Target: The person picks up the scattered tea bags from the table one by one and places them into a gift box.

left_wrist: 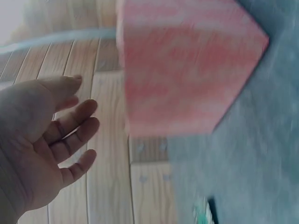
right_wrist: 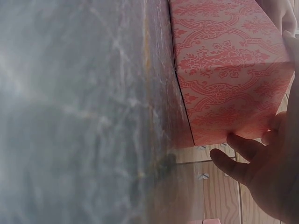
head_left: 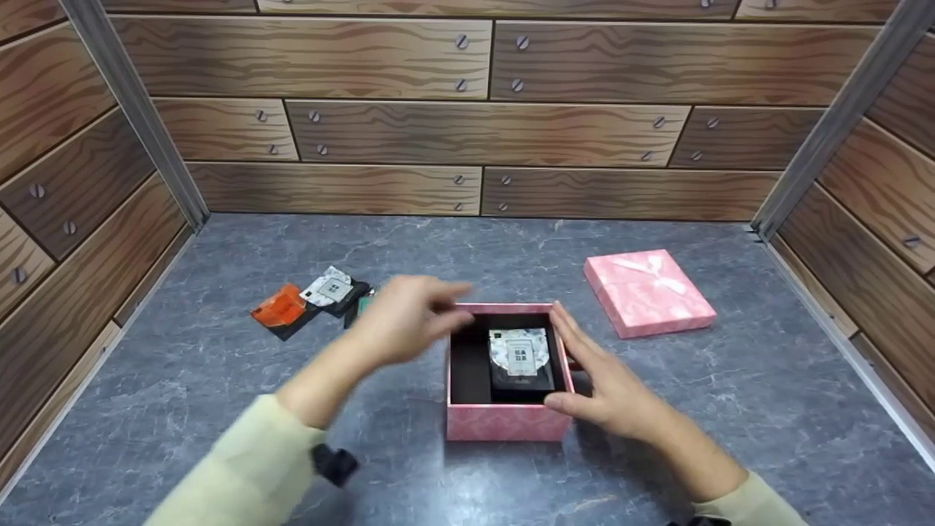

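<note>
An uncovered pink box (head_left: 508,424) stands on the table with a dark interior. In its right part lies a black pouch (head_left: 520,358) with a white marbled top and a label. My right hand (head_left: 608,376) rests against the box's right side, thumb at the near corner and fingers toward the far corner. The right wrist view shows its fingertips (right_wrist: 236,140) at the patterned wall. Above the box's far left corner is my left hand (head_left: 405,318), blurred. In the left wrist view, this left hand (left_wrist: 44,140) holds nothing, its fingers loosely bent.
The pink lid (head_left: 650,292) with a bow lies at the back right. Left of the box are an orange and black pouch (head_left: 281,307), a white and black pouch (head_left: 329,288) and a green-edged one (head_left: 358,314), partly hidden by the left hand. Wood-patterned walls (head_left: 482,131) enclose the table.
</note>
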{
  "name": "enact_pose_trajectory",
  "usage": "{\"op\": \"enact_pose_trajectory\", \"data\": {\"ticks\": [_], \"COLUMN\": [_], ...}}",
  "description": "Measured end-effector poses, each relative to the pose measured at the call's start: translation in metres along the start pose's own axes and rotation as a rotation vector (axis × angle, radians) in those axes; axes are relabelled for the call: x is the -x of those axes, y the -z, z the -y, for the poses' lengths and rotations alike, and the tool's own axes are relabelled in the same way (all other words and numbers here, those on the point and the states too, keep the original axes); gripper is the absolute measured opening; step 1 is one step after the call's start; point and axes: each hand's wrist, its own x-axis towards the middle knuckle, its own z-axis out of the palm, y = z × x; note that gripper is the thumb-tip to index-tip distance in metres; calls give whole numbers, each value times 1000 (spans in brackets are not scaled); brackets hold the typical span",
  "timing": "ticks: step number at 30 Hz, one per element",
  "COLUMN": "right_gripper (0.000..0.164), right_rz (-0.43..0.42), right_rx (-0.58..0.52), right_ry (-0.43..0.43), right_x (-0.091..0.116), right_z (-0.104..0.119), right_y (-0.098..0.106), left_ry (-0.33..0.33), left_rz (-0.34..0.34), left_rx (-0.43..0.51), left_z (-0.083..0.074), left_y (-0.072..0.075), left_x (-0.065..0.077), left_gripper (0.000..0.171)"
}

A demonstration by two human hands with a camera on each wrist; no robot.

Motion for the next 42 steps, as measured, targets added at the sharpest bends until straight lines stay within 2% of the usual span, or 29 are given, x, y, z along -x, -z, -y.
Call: {"op": "enact_pose_trajectory", "data": {"ticks": [3, 8, 11, 15, 18, 21, 28, 32, 36, 42], "right_gripper": [105, 105, 106, 106, 106, 106, 106, 106, 106, 106], "right_rz": [2, 2, 0, 4, 7, 6, 9, 8, 10, 18], "right_rx": [9, 11, 15, 22, 23, 23, 12, 17, 25, 30], "right_ry": [-4, -10, -14, -22, -24, -27, -26, -25, -33, -37], "right_x": [0, 0, 0, 0, 1, 1, 1, 1, 1, 0], "right_z": [0, 0, 1, 1, 1, 1, 1, 1, 2, 2], "right_y": [0, 1, 1, 1, 1, 1, 1, 1, 1, 2], "left_ry": [28, 143, 213, 289, 337, 389, 558, 633, 679, 693], "left_rz": [-114, -262, -312, -348, -363, -353, -265, -231, -222, -199], "left_rx": [75, 121, 118, 80, 56, 78, 238, 281, 353, 394], "left_z": [19, 59, 86, 119, 142, 161, 195, 211, 222, 232], "left_y": [22, 58, 73, 84, 85, 84, 77, 71, 63, 53], "left_x": [11, 29, 40, 56, 67, 76, 91, 96, 100, 103], "left_gripper": [43, 43, 43, 45, 48, 54, 71, 76, 78, 78]}}
